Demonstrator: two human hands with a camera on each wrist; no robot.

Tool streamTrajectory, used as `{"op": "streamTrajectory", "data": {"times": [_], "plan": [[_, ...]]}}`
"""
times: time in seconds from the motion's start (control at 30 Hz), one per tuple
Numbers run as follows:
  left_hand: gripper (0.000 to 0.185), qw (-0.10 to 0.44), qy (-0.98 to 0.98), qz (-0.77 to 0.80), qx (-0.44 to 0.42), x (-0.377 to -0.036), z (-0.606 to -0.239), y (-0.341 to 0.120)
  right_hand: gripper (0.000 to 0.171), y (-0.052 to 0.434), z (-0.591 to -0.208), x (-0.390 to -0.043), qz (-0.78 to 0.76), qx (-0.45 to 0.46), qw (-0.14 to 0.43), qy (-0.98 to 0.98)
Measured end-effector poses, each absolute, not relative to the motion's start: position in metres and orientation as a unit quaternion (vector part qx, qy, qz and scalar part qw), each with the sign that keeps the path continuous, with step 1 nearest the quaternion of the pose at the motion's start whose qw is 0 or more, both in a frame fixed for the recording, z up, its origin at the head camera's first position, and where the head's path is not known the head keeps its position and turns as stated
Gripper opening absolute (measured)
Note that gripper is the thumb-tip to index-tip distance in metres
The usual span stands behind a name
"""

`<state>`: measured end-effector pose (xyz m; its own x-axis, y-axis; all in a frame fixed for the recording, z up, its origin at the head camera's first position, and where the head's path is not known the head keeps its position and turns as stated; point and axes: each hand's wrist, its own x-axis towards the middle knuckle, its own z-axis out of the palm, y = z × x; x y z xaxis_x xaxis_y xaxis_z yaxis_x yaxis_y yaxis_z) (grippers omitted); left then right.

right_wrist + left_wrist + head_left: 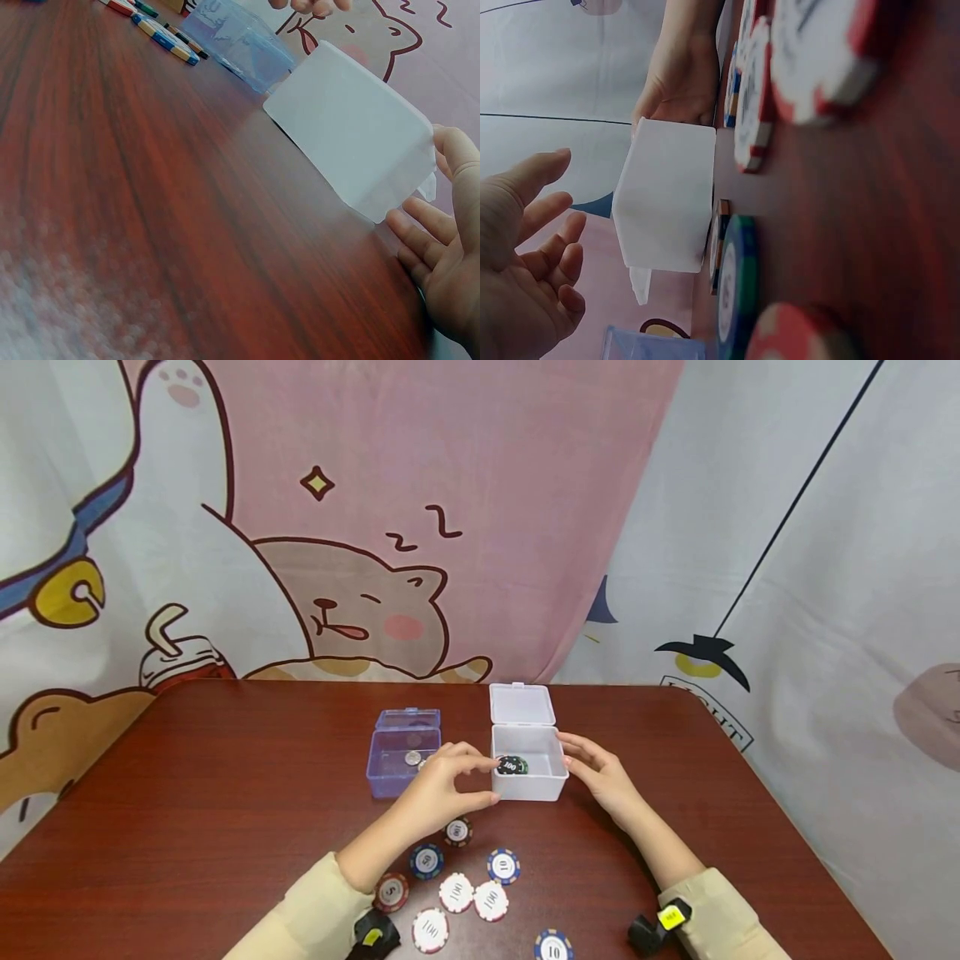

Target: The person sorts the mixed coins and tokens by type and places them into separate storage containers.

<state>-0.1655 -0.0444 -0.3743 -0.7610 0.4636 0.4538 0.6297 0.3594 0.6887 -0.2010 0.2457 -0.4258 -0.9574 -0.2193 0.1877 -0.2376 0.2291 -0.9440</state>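
Observation:
A white open box [525,789] stands mid-table with its lid tipped back, and a black poker chip marked 100 [512,766] lies inside near the left wall. My left hand [438,789] hovers at the box's left side, its fingers [547,255] loosely spread and holding nothing. My right hand [600,772] rests its straight fingers [420,225] against the box's right wall [352,146]. In the left wrist view the box [667,199] is a frosted block, with the right hand [679,82] behind it.
A clear purple box [393,768] with small coins inside stands open left of the white one. Several poker chips [457,891] lie scattered on the brown table [187,827] in front of me. A cartoon-print curtain [420,527] hangs behind the table.

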Motion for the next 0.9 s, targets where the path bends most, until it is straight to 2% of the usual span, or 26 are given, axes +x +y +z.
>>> {"op": "streamTrajectory", "data": {"times": [0.9], "plan": [[0.043, 0.018, -0.832, -0.420, -0.362, -0.150, -0.398, -0.075, 0.041, 0.245, -0.426, -0.201, 0.606, 0.145, 0.013, -0.782]]}}
